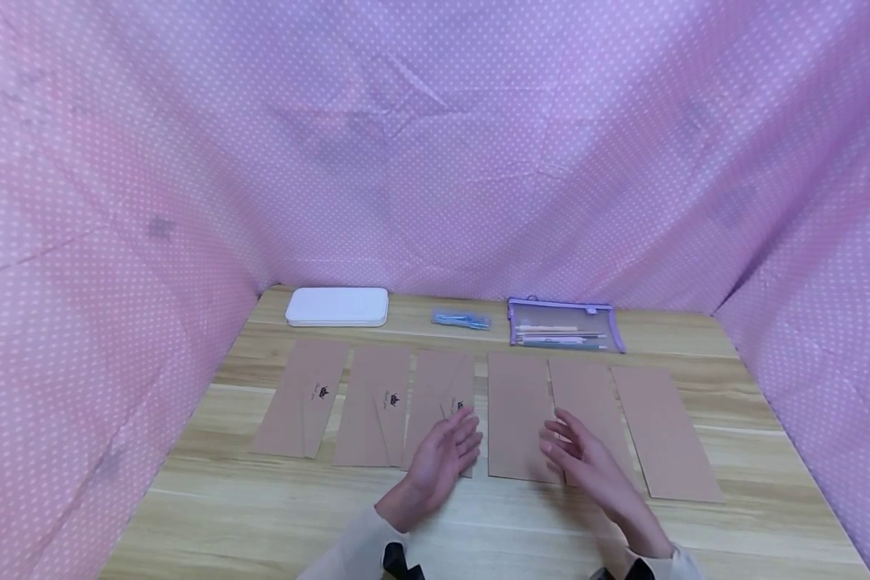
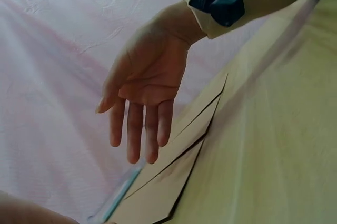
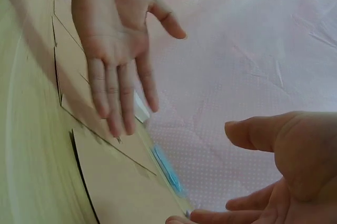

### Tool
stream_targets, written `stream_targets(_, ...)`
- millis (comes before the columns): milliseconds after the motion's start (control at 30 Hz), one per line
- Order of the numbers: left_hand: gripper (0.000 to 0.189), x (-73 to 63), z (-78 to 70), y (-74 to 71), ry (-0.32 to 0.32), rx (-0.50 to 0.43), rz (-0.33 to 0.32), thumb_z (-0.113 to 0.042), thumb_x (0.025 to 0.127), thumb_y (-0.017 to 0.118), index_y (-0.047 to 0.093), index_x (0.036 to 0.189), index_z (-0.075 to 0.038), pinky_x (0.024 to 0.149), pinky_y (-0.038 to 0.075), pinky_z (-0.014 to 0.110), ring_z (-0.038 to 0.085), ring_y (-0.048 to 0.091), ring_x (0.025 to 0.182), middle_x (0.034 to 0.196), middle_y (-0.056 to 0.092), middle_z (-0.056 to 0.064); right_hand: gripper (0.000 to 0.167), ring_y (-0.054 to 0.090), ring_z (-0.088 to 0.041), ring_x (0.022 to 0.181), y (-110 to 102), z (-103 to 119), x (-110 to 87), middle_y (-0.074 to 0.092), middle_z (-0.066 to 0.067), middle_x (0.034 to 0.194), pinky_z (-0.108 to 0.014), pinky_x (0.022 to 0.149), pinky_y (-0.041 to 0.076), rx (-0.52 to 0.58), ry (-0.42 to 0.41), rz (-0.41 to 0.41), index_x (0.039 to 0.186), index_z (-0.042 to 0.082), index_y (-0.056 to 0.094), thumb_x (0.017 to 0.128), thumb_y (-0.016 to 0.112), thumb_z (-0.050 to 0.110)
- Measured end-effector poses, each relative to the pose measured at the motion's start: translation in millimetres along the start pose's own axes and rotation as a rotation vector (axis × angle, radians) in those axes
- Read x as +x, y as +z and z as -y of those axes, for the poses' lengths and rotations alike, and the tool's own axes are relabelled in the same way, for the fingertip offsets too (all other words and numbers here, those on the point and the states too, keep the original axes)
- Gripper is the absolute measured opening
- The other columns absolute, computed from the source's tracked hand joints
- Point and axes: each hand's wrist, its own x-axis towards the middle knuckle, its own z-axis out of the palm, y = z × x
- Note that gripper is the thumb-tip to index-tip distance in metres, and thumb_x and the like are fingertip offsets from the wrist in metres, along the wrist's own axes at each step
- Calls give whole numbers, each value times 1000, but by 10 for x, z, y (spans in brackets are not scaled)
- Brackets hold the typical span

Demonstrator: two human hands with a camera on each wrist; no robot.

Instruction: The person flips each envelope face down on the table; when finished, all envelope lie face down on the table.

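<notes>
Both hands are raised over the table, palms turned towards each other, holding nothing. My left hand (image 1: 441, 457) has its fingers extended above the third brown paper envelope (image 1: 435, 387) from the left. My right hand (image 1: 593, 467), fingers loosely bent in the head view, hovers over the plain brown envelopes (image 1: 518, 411). In the left wrist view the right hand (image 2: 150, 77) shows an outstretched palm; in the right wrist view the left hand (image 3: 116, 34) does too. The three left envelopes bear a small black crown print (image 1: 324, 392); the three right ones show plain faces.
Along the back edge of the wooden table (image 1: 261, 515) lie a white flat case (image 1: 337, 306), a small clear pack of blue items (image 1: 461, 320) and a purple-edged mesh zip pouch (image 1: 565, 322) holding pens or pencils. Pink dotted cloth (image 1: 435, 161) hangs around the table.
</notes>
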Motion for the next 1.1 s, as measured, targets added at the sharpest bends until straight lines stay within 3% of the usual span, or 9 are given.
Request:
stream_targets(233,65,-26,-259,-155,129,32,13,-30,105,18,-1,159,1,129,4,53,47,1,155,166,-2,28,69,51,-48,134,158,91,131,41,-35,151,-35,97,58,3,-40,43,153,-8,25,99,61,15)
stream_targets(467,63,-20,-478,-361,202,22,-67,-27,105,17,2,158,3,129,7,55,50,4,154,165,3,31,70,51,-46,136,327,144,280,42,-31,153,-49,107,51,-82,-93,61,153,-5,29,98,63,22)
stream_targets(800,62,18,-544,-652,198,10,-153,-30,107,17,4,159,2,129,6,55,48,6,154,165,5,32,76,47,-48,138,620,97,481,37,-30,156,-55,107,49,-143,-160,110,154,-5,28,94,69,22)
stream_targets(1100,63,57,-541,-796,132,74,-150,-33,108,15,1,158,2,128,1,58,50,-1,154,164,-4,34,86,30,-41,150,820,14,541,30,-22,163,-59,122,28,-397,-261,127,155,1,30,88,76,29)
